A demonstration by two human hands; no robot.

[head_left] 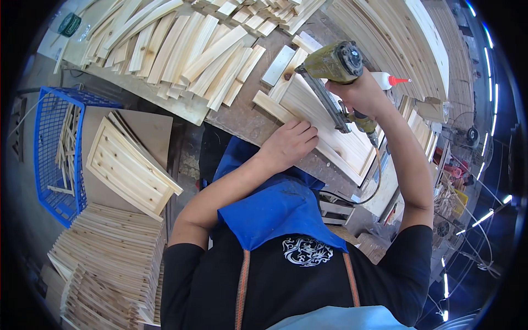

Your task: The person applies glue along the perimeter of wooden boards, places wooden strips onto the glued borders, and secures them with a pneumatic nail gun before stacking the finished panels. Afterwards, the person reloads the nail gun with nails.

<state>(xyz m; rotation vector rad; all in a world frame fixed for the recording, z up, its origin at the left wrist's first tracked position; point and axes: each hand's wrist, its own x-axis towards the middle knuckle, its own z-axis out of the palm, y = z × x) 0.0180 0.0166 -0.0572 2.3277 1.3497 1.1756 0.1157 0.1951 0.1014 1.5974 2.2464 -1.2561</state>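
A pale wooden panel [324, 118] with strips along its edges lies on the workbench in front of me. My left hand [290, 144] rests at its near edge, fingers curled over a wooden strip [273, 106] there. My right hand [360, 94] is wrapped round the handle of a worn olive-green nail gun [336, 60], holding it over the panel. The gun's long magazine slants down toward the wood; whether its tip touches cannot be told. An air hose [379, 170] hangs from the grip. Behind my right wrist lies a white glue bottle [383, 80] with a red nozzle.
Many loose wooden strips [190, 52] cover the bench's far left. Stacked boards [396, 38] stand at the far right. To my left are a blue plastic crate [60, 159] with thin sticks, a finished-looking framed panel [132, 168] and tall stacks of panels [113, 253].
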